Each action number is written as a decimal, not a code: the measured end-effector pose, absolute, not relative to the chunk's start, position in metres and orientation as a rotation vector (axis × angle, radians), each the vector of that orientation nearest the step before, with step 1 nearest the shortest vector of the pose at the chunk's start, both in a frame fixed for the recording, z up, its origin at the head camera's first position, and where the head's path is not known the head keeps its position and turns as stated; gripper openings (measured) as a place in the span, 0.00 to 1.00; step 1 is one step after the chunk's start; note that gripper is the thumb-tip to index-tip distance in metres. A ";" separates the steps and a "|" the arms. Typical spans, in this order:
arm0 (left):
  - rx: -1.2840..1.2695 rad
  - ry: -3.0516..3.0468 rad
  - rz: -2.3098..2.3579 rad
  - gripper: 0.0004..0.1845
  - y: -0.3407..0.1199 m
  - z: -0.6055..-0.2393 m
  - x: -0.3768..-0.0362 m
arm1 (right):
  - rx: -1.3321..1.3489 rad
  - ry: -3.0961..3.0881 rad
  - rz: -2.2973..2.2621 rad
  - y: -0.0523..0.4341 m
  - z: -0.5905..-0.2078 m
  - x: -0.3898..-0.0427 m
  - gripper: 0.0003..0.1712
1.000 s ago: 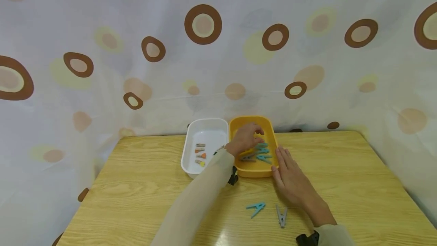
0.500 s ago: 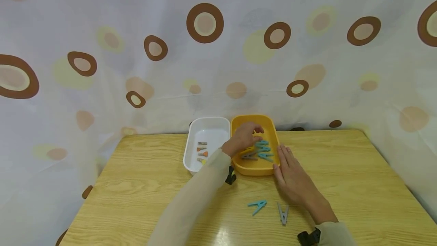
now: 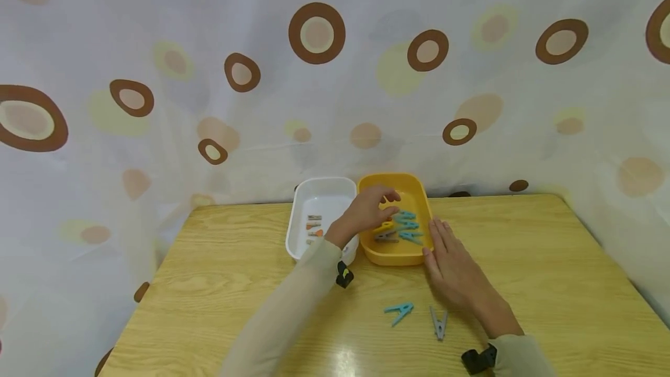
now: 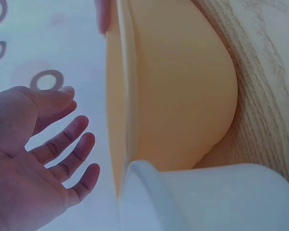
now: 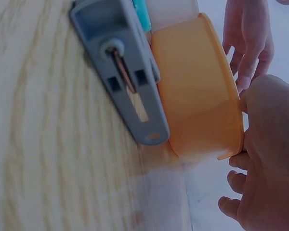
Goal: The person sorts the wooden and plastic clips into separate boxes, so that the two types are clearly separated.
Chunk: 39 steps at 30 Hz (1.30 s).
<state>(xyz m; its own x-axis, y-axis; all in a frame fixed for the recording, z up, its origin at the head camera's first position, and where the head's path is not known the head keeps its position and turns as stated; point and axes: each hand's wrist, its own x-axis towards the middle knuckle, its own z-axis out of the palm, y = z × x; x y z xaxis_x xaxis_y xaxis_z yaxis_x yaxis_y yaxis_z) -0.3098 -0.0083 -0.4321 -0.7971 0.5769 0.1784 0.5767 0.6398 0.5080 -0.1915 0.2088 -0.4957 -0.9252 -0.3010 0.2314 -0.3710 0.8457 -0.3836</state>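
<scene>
In the head view my left hand [image 3: 369,208] hovers over the yellow tray [image 3: 392,259], its fingers loosely bent. The left wrist view shows that hand [image 4: 43,154] beside the tray's rim with nothing between fingers and thumb. Against the tray's right side rests my right hand [image 3: 455,263], fingers extended, touching the rim. Inside the tray lie several light-blue clothespins [image 3: 408,226], a grey clothespin [image 3: 386,238] and a yellow clothespin [image 3: 384,227], partly beside my left hand. The right wrist view has my right hand [image 5: 272,159] at the tray's wall [image 5: 197,91].
A white tray [image 3: 291,231] stands left of the yellow one, with several small wooden clips [image 3: 314,226] in it. On the table in front lie a blue clothespin [image 3: 400,312] and a grey clothespin [image 3: 439,326]. A patterned curtain [image 3: 335,103] hangs behind the table.
My left hand has drawn a little left relative to the yellow tray, uncovering more of the yellow clothespin. My right hand keeps its place at the rim. The head view has shifted slightly.
</scene>
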 end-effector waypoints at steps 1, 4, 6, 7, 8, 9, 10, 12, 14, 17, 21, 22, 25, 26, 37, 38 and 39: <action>1.016 2.857 0.880 0.14 -0.010 -0.430 -0.308 | 0.526 -2.862 0.639 0.209 -0.495 -0.192 0.38; 1.067 2.887 0.891 0.14 -0.017 -0.427 -0.299 | 0.531 -2.859 0.642 0.209 -0.494 -0.192 0.38; 1.093 2.901 0.911 0.14 -0.021 -0.425 -0.292 | 0.531 -2.858 0.649 0.209 -0.494 -0.192 0.38; 1.100 2.903 0.926 0.13 -0.022 -0.424 -0.287 | 0.530 -2.857 0.653 0.208 -0.494 -0.192 0.38; 1.105 2.907 0.938 0.13 -0.024 -0.423 -0.283 | 0.528 -2.858 0.653 0.208 -0.494 -0.192 0.38; 1.107 2.911 0.947 0.13 -0.025 -0.422 -0.279 | 0.526 -2.858 0.653 0.208 -0.494 -0.192 0.38; 1.111 2.913 0.955 0.13 -0.026 -0.422 -0.275 | 0.522 -2.860 0.653 0.208 -0.495 -0.192 0.38; 1.116 2.926 0.948 0.14 -0.027 -0.422 -0.268 | 0.517 -2.865 0.648 0.209 -0.496 -0.192 0.39; 1.117 2.932 0.951 0.14 -0.029 -0.424 -0.261 | 0.518 -2.871 0.646 0.209 -0.497 -0.192 0.39; 1.130 2.940 0.966 0.15 -0.032 -0.425 -0.251 | 0.519 -2.877 0.641 0.210 -0.497 -0.192 0.39; 1.133 2.951 1.017 0.14 -0.037 -0.425 -0.239 | 0.526 -2.877 0.625 0.211 -0.494 -0.192 0.38; 1.132 2.949 1.031 0.14 -0.039 -0.425 -0.235 | 0.530 -2.874 0.624 0.211 -0.494 -0.192 0.38; 1.120 2.932 1.073 0.13 -0.046 -0.426 -0.223 | 0.540 -2.868 0.622 0.210 -0.494 -0.192 0.38; 1.118 2.925 1.087 0.13 -0.049 -0.427 -0.219 | 0.542 -2.868 0.624 0.210 -0.495 -0.192 0.38; 1.064 2.824 1.325 0.13 -0.069 -0.440 -0.188 | 0.531 -2.866 0.602 0.211 -0.492 -0.188 0.39; 1.052 2.815 1.355 0.12 -0.070 -0.441 -0.186 | 0.532 -2.863 0.600 0.211 -0.492 -0.189 0.39; 1.043 2.812 1.372 0.12 -0.072 -0.442 -0.185 | 0.530 -2.862 0.596 0.211 -0.492 -0.189 0.39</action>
<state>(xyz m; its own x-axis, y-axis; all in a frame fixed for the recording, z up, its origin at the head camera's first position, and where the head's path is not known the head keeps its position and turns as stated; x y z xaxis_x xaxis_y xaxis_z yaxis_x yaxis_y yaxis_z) -0.1848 -0.0720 -0.4415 -0.7889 0.4710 0.3946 0.6009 0.4570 0.6558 -0.1886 0.2107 -0.4923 -0.9225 -0.3070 0.2341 -0.3750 0.8569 -0.3537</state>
